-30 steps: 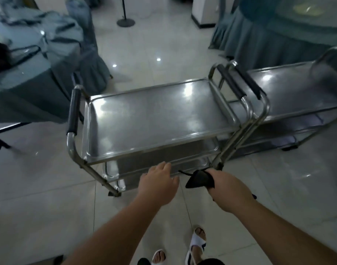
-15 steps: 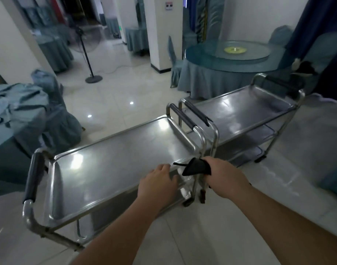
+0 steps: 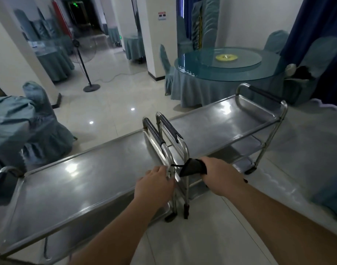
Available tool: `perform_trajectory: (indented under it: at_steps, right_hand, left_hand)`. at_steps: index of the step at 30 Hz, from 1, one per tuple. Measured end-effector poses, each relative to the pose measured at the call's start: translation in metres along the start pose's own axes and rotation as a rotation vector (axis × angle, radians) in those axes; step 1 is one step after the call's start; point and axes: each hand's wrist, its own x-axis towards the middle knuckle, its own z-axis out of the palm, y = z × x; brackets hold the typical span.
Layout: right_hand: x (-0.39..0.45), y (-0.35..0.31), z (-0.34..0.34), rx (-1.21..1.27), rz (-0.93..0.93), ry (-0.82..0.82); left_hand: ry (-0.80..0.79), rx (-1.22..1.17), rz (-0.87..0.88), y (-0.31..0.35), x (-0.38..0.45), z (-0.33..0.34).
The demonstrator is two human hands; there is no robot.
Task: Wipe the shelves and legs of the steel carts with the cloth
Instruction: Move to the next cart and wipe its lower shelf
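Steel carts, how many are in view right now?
2. The near cart runs from the lower left to the hands; the far cart stands end to end with it, towards the round glass-topped table. No others show.

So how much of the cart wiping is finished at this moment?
Nothing shows as clearly finished; both top shelves shine, but that proves no wiping. In hand: the right hand grips the dark cloth against the far cart's leg, the left hand rests on the near cart. Lower shelves and remaining legs probably remain.
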Motion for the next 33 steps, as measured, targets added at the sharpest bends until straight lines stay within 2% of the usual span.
perform_trajectory:
  at_steps: [9, 17, 22, 28, 33]
  right_hand:
    - [0.089, 0.032, 0.012, -0.044, 0.005, -0.087]
    - [0.21, 0.016, 0.048, -0.068, -0.032, -0.196]
    - [0.273, 0.003, 0.07, -0.023, -0.049, -0.205]
    - [0.341, -0.013, 0.084, 0.027, -0.141, -0.21]
    - [0.391, -0.025, 0.107, 0.051, -0.298, -0.194]
  left_hand:
    - [-0.014, 0.009, -0.091, -0.008, 0.074, 0.016]
    - [-0.057, -0.08, -0.158, -0.053, 0.175, 0.031]
    - [-0.1, -0.081, -0.212, -0.083, 0.23, 0.033]
    - [-0.12, -0.102, -0.328, -0.112, 0.254, 0.04]
    - [-0.133, -0.126, -0.486, -0.124, 0.255, 0.052]
